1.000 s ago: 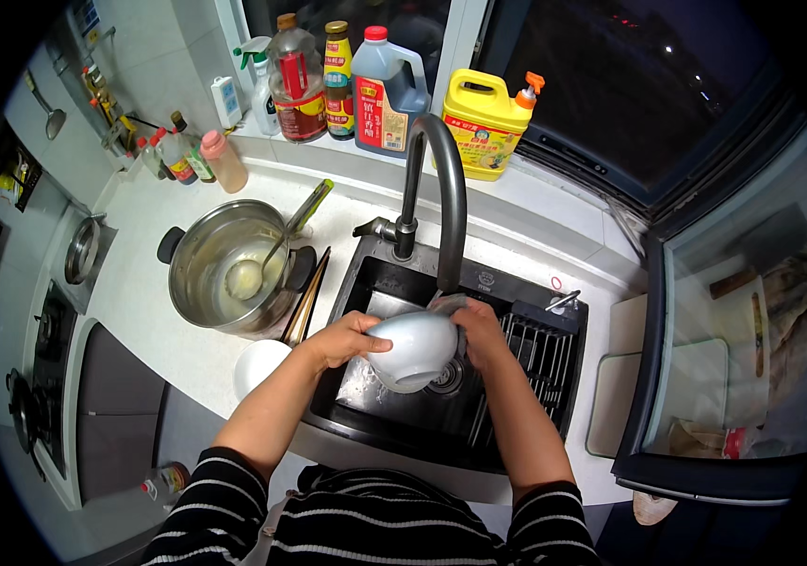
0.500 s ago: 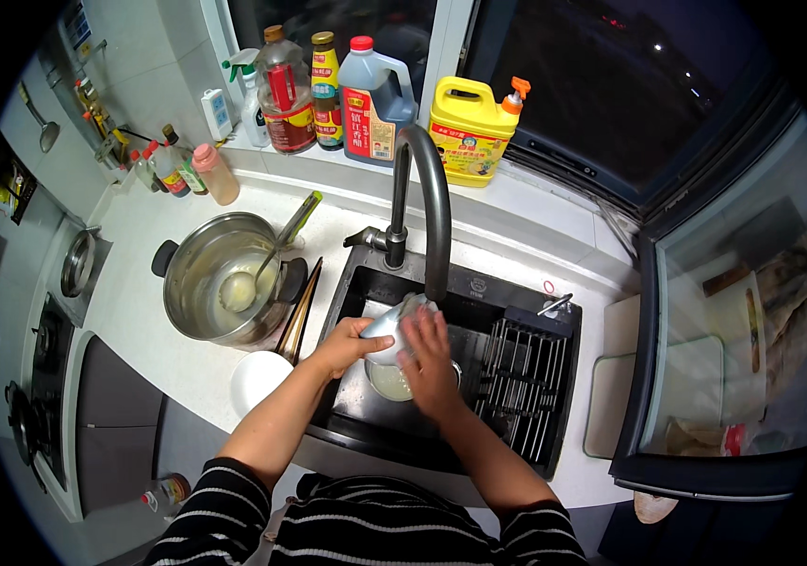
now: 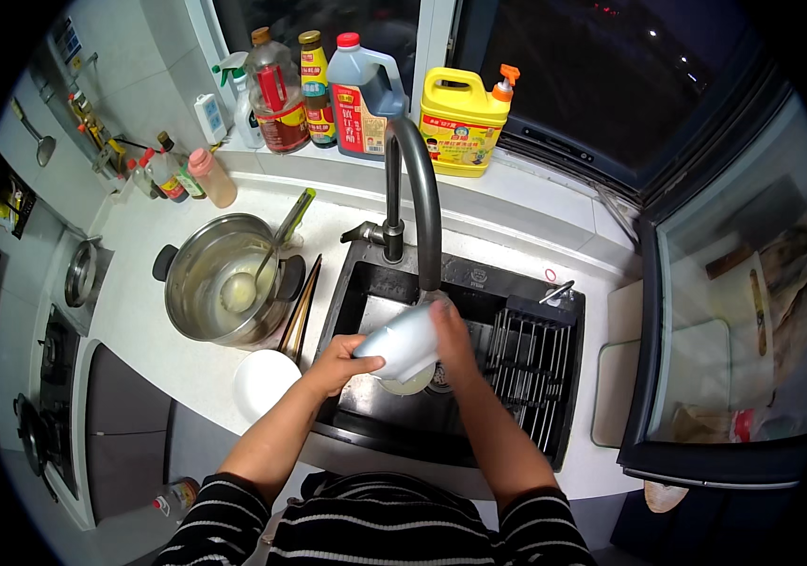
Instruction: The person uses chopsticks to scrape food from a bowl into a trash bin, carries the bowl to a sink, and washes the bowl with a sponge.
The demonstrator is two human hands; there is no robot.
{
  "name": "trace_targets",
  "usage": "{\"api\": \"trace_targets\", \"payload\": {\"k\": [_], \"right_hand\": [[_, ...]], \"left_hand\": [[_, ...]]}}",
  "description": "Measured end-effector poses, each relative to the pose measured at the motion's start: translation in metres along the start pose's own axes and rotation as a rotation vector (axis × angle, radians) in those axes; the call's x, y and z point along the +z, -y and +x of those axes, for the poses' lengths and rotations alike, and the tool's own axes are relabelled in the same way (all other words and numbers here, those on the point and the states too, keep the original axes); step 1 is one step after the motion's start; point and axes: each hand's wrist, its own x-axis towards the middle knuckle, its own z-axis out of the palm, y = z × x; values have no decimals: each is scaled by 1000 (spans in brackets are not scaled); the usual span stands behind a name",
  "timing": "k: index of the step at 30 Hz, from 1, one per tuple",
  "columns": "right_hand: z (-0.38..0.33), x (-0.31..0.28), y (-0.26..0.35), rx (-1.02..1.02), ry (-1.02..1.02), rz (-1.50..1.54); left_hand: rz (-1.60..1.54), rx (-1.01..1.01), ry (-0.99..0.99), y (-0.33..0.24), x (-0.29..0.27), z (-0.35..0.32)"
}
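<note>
A pale, shiny bowl (image 3: 398,341) is tilted on its side under the faucet (image 3: 430,222), its outer wall toward me. My left hand (image 3: 336,364) is closed on its left edge, with the thumb on the outside. My right hand (image 3: 454,338) is at the bowl's right end, smeared by motion; its fingers are mostly hidden. Water shows just below the spout, near that hand. Lower in the black sink (image 3: 358,412), another dish (image 3: 409,384) with pale liquid is partly covered by the held bowl.
A metal rack (image 3: 528,377) fills the sink's right side. Left of the sink stand a steel pot (image 3: 220,325) with a ladle (image 3: 239,291), chopsticks (image 3: 304,307) and a white bowl (image 3: 265,385). Several bottles line the sill, including a yellow jug (image 3: 460,127). An open window pane (image 3: 724,377) juts in at right.
The bowl has turned so that more of its outer wall shows. My right hand has shifted right, from lying across the bowl to its right end. The view has moved slightly.
</note>
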Motion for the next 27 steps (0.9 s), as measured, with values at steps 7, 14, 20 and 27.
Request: {"api": "trace_targets", "payload": {"k": [7,14,20,27], "right_hand": [[-15,3,-5,62,15,461],[-11,6,-3,20,-260,207],[-21,8,7,-55,-238,-13],[-23,16,31,-382,-120,-379]], "left_hand": [[-697,8,92,19,-7,-1],[-455,-108,-354,-2,8,36],[-188,-3,-446,-29,10,39],[-17,91,-429,-35,14,39]]}}
